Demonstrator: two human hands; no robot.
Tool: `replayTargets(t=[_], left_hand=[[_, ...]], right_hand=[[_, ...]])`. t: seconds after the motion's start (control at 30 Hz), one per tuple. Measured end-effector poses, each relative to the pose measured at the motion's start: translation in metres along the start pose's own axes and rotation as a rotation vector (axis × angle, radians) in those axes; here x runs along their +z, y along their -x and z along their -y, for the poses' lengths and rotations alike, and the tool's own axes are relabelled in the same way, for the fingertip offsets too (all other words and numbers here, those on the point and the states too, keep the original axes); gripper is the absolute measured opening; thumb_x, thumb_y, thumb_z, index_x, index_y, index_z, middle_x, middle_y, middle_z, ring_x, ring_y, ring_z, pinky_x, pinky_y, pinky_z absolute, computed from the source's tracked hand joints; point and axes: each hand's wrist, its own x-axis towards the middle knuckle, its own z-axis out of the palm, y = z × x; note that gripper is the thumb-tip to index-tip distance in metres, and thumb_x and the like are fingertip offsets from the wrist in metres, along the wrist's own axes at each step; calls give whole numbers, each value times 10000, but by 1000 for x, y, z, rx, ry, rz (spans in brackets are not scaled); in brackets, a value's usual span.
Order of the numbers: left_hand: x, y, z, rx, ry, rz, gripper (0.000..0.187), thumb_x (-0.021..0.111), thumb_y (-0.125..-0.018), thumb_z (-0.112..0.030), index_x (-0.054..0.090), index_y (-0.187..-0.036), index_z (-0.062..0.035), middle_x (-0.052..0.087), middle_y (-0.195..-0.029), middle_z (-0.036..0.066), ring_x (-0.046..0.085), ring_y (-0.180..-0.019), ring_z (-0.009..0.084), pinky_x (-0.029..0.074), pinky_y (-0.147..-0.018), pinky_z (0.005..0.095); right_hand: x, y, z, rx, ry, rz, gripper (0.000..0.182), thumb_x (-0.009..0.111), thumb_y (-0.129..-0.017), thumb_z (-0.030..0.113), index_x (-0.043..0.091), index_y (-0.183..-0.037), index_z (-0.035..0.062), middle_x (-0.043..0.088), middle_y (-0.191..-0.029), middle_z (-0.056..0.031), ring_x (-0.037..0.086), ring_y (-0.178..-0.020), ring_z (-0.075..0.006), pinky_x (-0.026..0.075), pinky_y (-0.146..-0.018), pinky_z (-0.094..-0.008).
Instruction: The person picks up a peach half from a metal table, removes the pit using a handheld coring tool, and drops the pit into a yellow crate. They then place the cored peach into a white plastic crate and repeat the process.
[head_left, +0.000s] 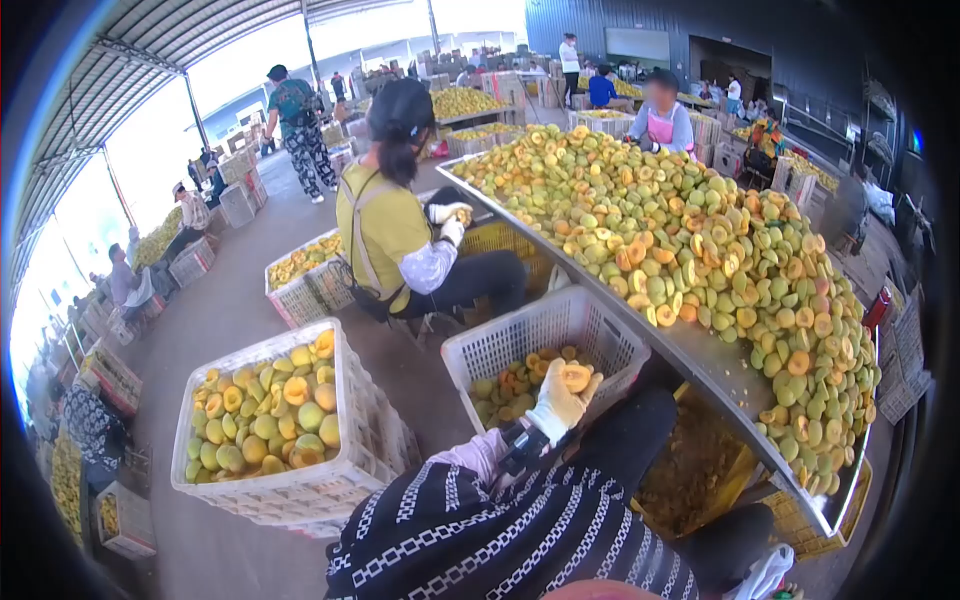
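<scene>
My left hand (563, 398), in a pale glove with a dark band at the wrist, is closed on a halved orange fruit (576, 378), cut face up. It is over a white plastic crate (478, 352) with cut fruit (515, 385) in its bottom. To the right, a metal-edged table (700, 372) bears a large heap of green and orange fruit halves (640, 215). My right hand is not visible.
A full fruit crate (345, 425) stands at the left. A person in a yellow-green top (395, 235) sits just ahead, handling fruit. Another person in a pink apron (668, 128) is across the table. A white crumpled thing (765, 572) lies at bottom right.
</scene>
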Motion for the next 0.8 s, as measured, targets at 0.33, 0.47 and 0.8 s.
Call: replayTargets(t=[0.33, 0.47, 0.8], left_hand=[[-21, -1, 26, 14, 71, -34, 276, 578, -917, -341, 543, -894, -68, 605, -881, 113, 621, -899, 289, 569, -832, 444], [-14, 2, 30, -54, 51, 20, 269, 555, -930, -328, 553, -932, -60, 614, -988, 139, 605, -985, 306, 538, -885, 478], [43, 10, 64, -462, -33, 474, 462, 522, -931, -450, 581, -1167, -57, 597, -1204, 167, 648, -941, 397, 609, -678, 374]], right_hand=[[34, 25, 21, -165, 57, 34, 170, 507, -907, 299, 530, -862, 137, 527, -745, 25, 506, -674, -121, 400, -629, -261], [-27, -26, 14, 14, -281, 888, 213, 505, -919, 308, 539, -944, 100, 557, -801, -19, 520, -700, -146, 424, -619, -279], [142, 131, 26, 55, 351, 233, 508, 533, -893, 394, 466, -1237, 27, 556, -1131, -141, 577, -1000, -281, 536, -789, -393]])
